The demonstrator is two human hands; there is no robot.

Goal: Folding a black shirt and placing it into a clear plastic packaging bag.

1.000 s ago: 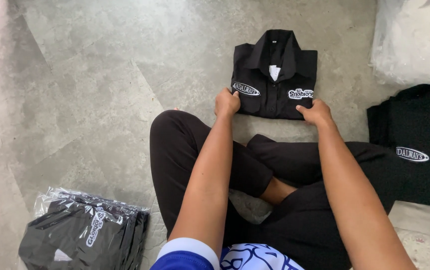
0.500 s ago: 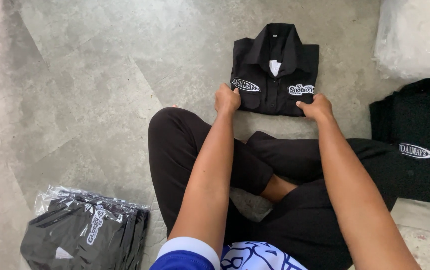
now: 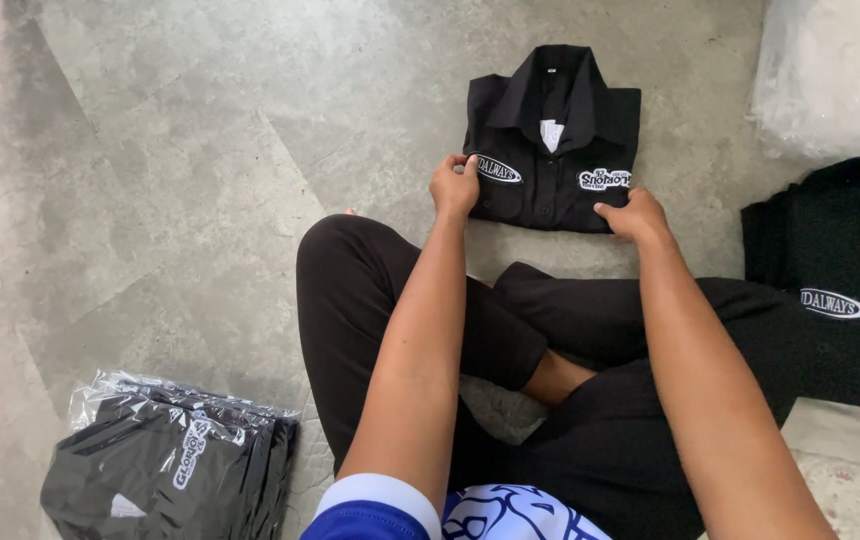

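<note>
Both hands, left hand [image 3: 453, 186] and right hand [image 3: 634, 214], pinch the near corners of the folded black shirt [image 3: 553, 140] on the floor [image 3: 150, 200], seemingly squaring its final fold.

A grey, mottled concrete floor [image 3: 150, 180] fills the view. At near left lies a stack of black garments in clear plastic bags [image 3: 170, 470]. At right sits a pile of unbagged black shirts [image 3: 840, 280], and at far right a heap of crumpled clear plastic [image 3: 835, 70].
</note>
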